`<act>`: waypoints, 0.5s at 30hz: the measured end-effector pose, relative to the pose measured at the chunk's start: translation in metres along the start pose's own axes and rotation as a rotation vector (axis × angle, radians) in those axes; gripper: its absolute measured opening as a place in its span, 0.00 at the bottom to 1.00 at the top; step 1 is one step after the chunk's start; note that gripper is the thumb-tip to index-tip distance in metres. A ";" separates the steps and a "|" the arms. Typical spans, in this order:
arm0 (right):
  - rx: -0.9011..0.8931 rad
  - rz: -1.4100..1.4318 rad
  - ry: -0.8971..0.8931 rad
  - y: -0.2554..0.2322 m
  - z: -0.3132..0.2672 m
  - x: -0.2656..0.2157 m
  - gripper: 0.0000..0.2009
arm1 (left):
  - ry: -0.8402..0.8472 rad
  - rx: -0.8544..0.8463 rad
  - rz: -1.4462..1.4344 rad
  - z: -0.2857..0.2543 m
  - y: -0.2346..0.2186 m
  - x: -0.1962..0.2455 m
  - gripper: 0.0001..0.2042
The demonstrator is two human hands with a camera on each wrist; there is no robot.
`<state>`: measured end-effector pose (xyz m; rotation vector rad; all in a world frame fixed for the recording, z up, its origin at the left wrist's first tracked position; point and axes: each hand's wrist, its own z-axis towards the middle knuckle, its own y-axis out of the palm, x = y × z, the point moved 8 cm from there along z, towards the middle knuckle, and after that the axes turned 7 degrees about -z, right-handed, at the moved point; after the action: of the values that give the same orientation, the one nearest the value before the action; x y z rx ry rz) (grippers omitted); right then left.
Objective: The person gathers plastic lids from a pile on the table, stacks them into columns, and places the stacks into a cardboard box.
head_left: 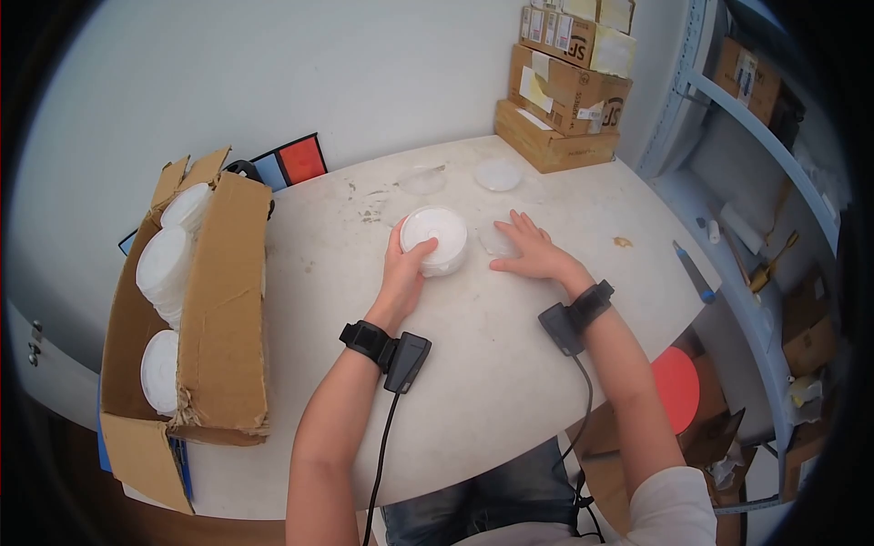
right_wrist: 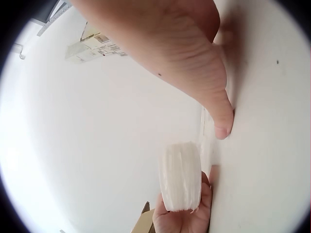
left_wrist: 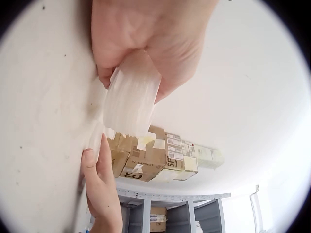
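My left hand (head_left: 401, 273) grips a thick stack of round translucent plastic lids (head_left: 443, 226), thumb on the top face and fingers round the far side. Seen edge-on in the left wrist view, the stack (left_wrist: 132, 99) shows many thin layers. To its right, my right hand (head_left: 539, 255) is low over the table with fingers spread, index finger and thumb at the edge of a single clear lid (head_left: 490, 239). In the right wrist view the thumb (right_wrist: 222, 119) points straight down by the tabletop. Two more clear lids, one nearer the middle (head_left: 421, 180) and one farther right (head_left: 499, 174), lie behind.
On the left stands an open cardboard box (head_left: 223, 318) with several stacks of lids (head_left: 162, 268). Parcel boxes (head_left: 569, 91) are piled at the back right. A blue-handled tool (head_left: 696, 273) lies by the right table edge, near a metal shelf (head_left: 774, 100).
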<state>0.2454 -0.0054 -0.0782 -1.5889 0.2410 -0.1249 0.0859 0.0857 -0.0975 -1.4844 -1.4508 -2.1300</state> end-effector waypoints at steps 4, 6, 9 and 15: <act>0.113 0.079 -0.103 -0.015 0.000 -0.003 0.27 | 0.034 0.062 -0.081 0.001 -0.008 0.003 0.29; 0.116 0.264 0.092 -0.028 0.000 0.005 0.21 | 0.040 0.063 -0.075 0.001 -0.008 0.003 0.29; 0.345 0.638 0.035 -0.038 0.007 0.025 0.15 | 0.047 0.071 -0.036 0.001 -0.007 0.003 0.29; 0.218 1.422 -0.102 -0.031 0.005 -0.009 0.11 | 0.086 -0.103 0.174 0.000 0.008 0.001 0.28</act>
<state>0.2407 0.0024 -0.0468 -0.9097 1.1583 0.9864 0.0902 0.0820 -0.0919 -1.4742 -1.1540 -2.1616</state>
